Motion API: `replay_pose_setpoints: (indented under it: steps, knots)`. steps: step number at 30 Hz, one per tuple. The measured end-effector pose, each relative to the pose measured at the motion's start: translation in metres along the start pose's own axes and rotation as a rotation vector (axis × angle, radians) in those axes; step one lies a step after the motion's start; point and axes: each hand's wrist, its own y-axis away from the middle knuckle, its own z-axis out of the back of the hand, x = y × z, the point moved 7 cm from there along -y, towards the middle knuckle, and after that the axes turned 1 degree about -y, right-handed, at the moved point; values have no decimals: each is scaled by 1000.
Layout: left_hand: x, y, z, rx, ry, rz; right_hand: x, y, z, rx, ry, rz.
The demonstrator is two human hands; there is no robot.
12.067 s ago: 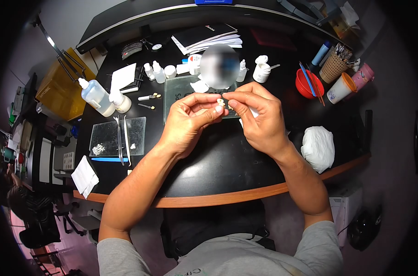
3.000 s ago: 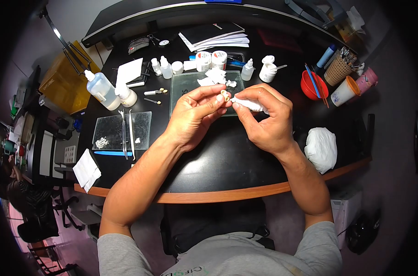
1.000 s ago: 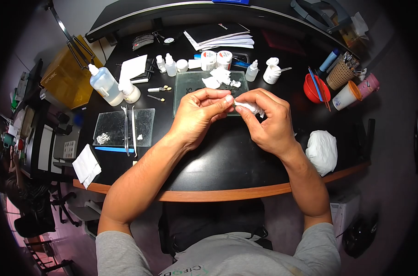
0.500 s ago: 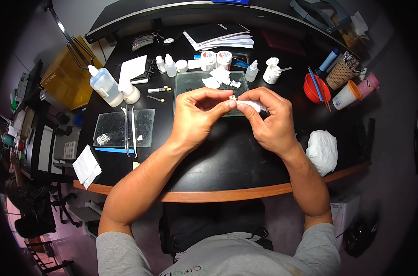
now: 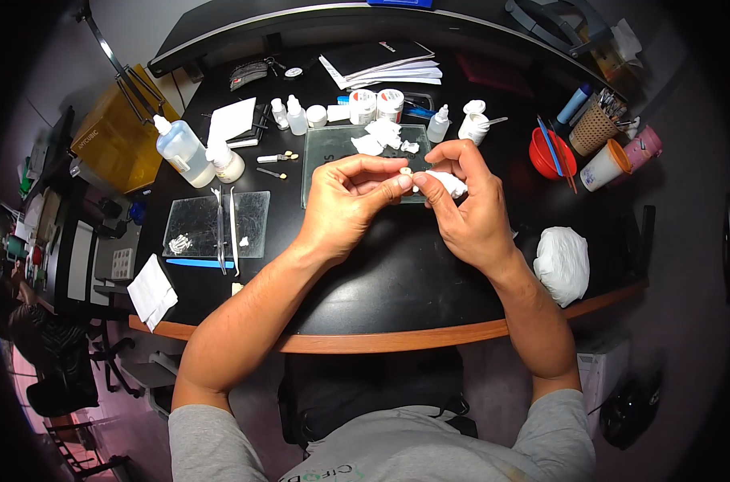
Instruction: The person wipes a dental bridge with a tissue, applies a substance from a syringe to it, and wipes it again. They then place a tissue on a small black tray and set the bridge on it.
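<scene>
My left hand [image 5: 338, 201] pinches a small cream-coloured, tooth-like piece [image 5: 406, 172] between thumb and index finger. Close on its right, my right hand [image 5: 476, 205] holds a crumpled white tissue [image 5: 450, 185], partly hidden by the fingers. The right thumb tip is at the piece; whether it touches cannot be made out. Both hands are above the near edge of a glass slab [image 5: 321, 173], where more crumpled white tissue [image 5: 371, 144] lies. A white jar [image 5: 473, 128] with a spatula across it stands behind my right hand.
On the left, a smaller glass plate [image 5: 200, 213] carries tweezers [image 5: 220, 229] and small white bits. A squeeze bottle [image 5: 184, 149] stands behind it. To the right are a red bowl [image 5: 544, 157], a brush holder [image 5: 594, 130] and a white bundle [image 5: 562, 265].
My right index finger has lifted and bent away from the small piece, showing more of the tissue. The piece now shows a rounder face. My left hand has barely moved.
</scene>
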Motion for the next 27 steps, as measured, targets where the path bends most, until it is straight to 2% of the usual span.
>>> replay_pose_setpoints:
  steps: [1,5,11,19,27]
  knots:
    - [2,-1,0,4,21,22,-1,0,0,-15,-60,-32]
    - [8,0,3,-24,128,128,6,-2,0,98,69,54]
    - [12,-1,9,-43,74,158,11,-1,-1,98,180,193]
    - [-3,-1,6,-51,-118,-38,11,-2,-3,133,210,207]
    - [-11,2,-1,-30,-138,-78,-3,-1,-2,126,84,-19]
